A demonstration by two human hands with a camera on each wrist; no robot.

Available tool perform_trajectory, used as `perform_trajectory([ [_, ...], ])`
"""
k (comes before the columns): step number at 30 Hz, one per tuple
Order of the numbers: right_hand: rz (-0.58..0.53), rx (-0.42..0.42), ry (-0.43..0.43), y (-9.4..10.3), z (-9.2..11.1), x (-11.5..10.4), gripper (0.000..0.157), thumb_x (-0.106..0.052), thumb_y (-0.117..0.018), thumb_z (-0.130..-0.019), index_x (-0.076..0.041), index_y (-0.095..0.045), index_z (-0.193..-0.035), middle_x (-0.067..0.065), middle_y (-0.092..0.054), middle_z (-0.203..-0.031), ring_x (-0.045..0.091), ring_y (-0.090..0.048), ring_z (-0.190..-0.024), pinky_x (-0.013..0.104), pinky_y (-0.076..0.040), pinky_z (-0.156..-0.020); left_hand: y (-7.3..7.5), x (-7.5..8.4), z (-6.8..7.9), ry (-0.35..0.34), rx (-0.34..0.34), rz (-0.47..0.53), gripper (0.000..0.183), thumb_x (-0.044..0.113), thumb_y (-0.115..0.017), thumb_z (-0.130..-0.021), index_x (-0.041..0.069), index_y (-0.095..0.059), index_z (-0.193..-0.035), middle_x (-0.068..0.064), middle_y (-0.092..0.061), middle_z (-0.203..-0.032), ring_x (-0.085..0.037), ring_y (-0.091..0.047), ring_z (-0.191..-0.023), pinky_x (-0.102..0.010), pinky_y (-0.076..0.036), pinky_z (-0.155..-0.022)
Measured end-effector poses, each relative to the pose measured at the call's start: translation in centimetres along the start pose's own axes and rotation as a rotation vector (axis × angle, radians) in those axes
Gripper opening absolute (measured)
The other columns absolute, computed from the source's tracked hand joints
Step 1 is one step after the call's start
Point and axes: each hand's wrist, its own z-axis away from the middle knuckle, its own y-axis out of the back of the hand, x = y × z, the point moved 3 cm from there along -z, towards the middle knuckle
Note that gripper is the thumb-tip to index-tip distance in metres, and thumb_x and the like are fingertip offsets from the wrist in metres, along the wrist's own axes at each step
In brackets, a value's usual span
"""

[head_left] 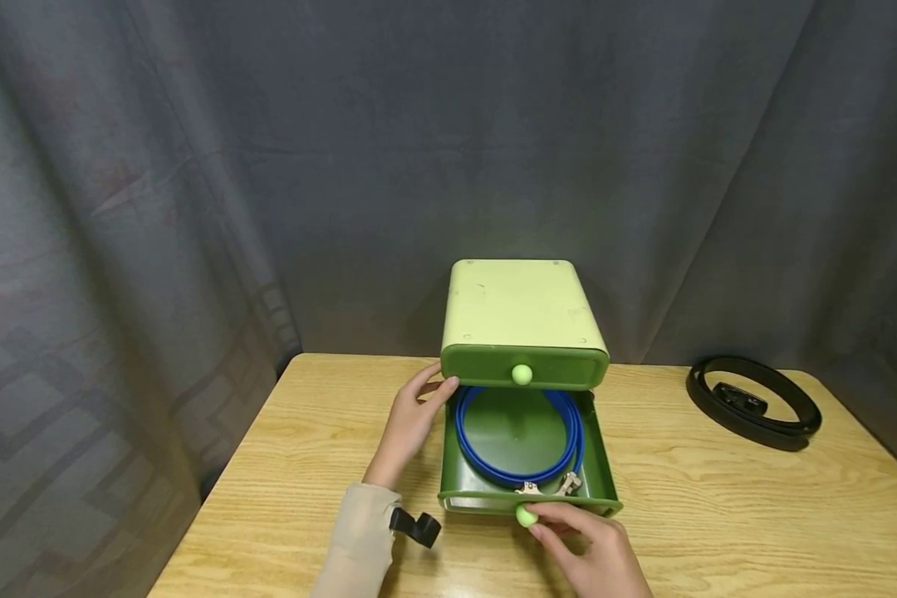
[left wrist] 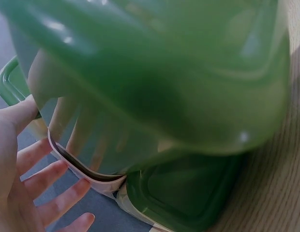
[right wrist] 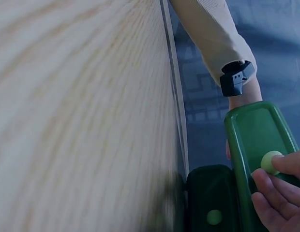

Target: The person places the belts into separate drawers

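A small two-drawer box (head_left: 522, 303) has a pale green top and darker green drawer fronts. Its lower drawer (head_left: 605, 461) stands pulled out, while the upper drawer (head_left: 478, 365) is closed. Inside the lower one lies a coiled blue cable (head_left: 575, 423) with metal connectors (head_left: 571, 482) near the front wall. My right hand (head_left: 594, 544) pinches the lower drawer's round light green knob (head_left: 526, 516) between thumb and fingers. My left hand (head_left: 411, 423) rests on the box's left side, thumb at the front corner. In the left wrist view, its fingers (left wrist: 58, 169) reach fairly straight along the side.
A coiled black belt (head_left: 781, 428) with a buckle lies at the right on the wooden table (head_left: 329, 432). Dark grey curtains (head_left: 359, 166) hang behind and along both sides. A black wrist mount (head_left: 417, 527) sticks out from the left sleeve.
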Motion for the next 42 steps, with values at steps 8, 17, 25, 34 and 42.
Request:
perform_trajectory([
  [8,-0.026,-0.005,-0.034,0.1,-0.2,-0.1,0.038,0.008,-0.085,-0.067,-0.018,-0.079,-0.095,-0.007,-0.075,-0.088,0.002,-0.067,-0.073,0.016,-0.053,-0.064,0.0,0.0,-0.1,-0.002,-0.002,0.003,0.053,0.047,-0.065,-0.094,0.022,-0.057,-0.141,-0.002,-0.051,-0.145,-0.024,-0.056,-0.121,-0.047,-0.049,-0.096],
  [17,-0.041,-0.016,-0.070,0.2,-0.6,-0.4,0.036,0.006,-0.085,-0.069,-0.019,-0.079,-0.094,-0.009,-0.074,-0.089,0.003,-0.067,-0.070,0.018,-0.053,-0.062,0.1,0.1,-0.1,-0.001,0.000,0.003,0.053,0.047,-0.065,-0.094,0.022,-0.057,-0.141,-0.002,-0.051,-0.145,-0.024,-0.056,-0.121,-0.046,-0.050,-0.095],
  [25,-0.016,-0.016,-0.128,0.3,-0.7,-0.7,0.038,0.005,-0.084,-0.069,-0.025,-0.079,-0.093,-0.015,-0.073,-0.088,0.002,-0.066,-0.069,0.020,-0.053,-0.062,0.0,0.0,-0.1,0.002,0.001,-0.001,0.053,0.047,-0.065,-0.094,0.022,-0.057,-0.141,-0.002,-0.051,-0.145,-0.024,-0.056,-0.121,-0.046,-0.050,-0.095],
  [34,-0.020,0.016,-0.089,0.4,-0.8,-0.7,0.036,0.004,-0.085,-0.069,-0.021,-0.079,-0.093,-0.012,-0.074,-0.087,0.002,-0.066,-0.070,0.016,-0.052,-0.062,0.0,0.0,0.0,0.004,-0.001,0.001,0.054,0.047,-0.065,-0.094,0.022,-0.057,-0.140,-0.002,-0.052,-0.144,-0.025,-0.056,-0.122,-0.046,-0.050,-0.094],
  [42,-0.020,0.007,-0.043,0.5,-1.4,-0.9,0.032,0.003,-0.085,-0.071,-0.018,-0.079,-0.095,-0.009,-0.075,-0.088,0.002,-0.067,-0.071,0.016,-0.052,-0.063,0.0,0.1,0.0,0.001,0.004,0.004,0.053,0.046,-0.065,-0.094,0.020,-0.058,-0.140,-0.003,-0.052,-0.144,-0.026,-0.056,-0.121,-0.046,-0.050,-0.095],
])
